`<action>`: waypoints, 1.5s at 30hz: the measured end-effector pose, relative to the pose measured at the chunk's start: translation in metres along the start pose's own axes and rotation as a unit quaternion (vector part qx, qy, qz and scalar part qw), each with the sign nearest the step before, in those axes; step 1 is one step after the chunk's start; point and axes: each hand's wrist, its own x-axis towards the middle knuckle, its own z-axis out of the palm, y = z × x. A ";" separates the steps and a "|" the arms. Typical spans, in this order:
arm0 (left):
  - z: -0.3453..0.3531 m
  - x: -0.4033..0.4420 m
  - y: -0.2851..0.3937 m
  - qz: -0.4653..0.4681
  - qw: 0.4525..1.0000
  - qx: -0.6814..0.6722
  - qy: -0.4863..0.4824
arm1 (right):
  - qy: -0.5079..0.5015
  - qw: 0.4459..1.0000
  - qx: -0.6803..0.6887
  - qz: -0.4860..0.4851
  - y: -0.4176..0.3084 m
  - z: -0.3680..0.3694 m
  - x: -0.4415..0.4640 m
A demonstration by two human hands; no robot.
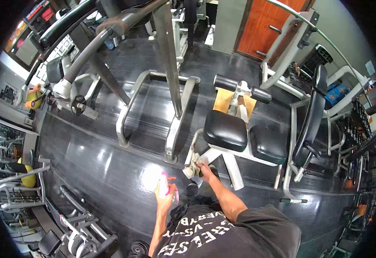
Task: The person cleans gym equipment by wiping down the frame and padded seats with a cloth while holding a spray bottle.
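Observation:
My left hand (164,201) is wrapped round a small white-and-pink bottle (164,185), which looks like a spray bottle, held above the dark floor. In my right hand (204,171) is a crumpled pale cloth (192,169). The cloth lies against the lower end of a bent metal handle (194,144) on the near side of a weight bench. Just beyond this hand are the bench's black padded seat (226,130) and a second black pad (269,144), both on a white frame (232,170).
A tall grey steel machine frame (168,60) stands ahead, its feet on the black floor (102,159). Black foam rollers (241,89) sit at the bench's far end. To the right is an upright padded bench (312,116). Plates (140,248) lie low left, near my body.

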 end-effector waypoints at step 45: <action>0.184 0.100 0.033 0.094 0.953 -0.009 -0.288 | 0.362 0.862 0.219 -0.280 -0.147 -0.224 -0.169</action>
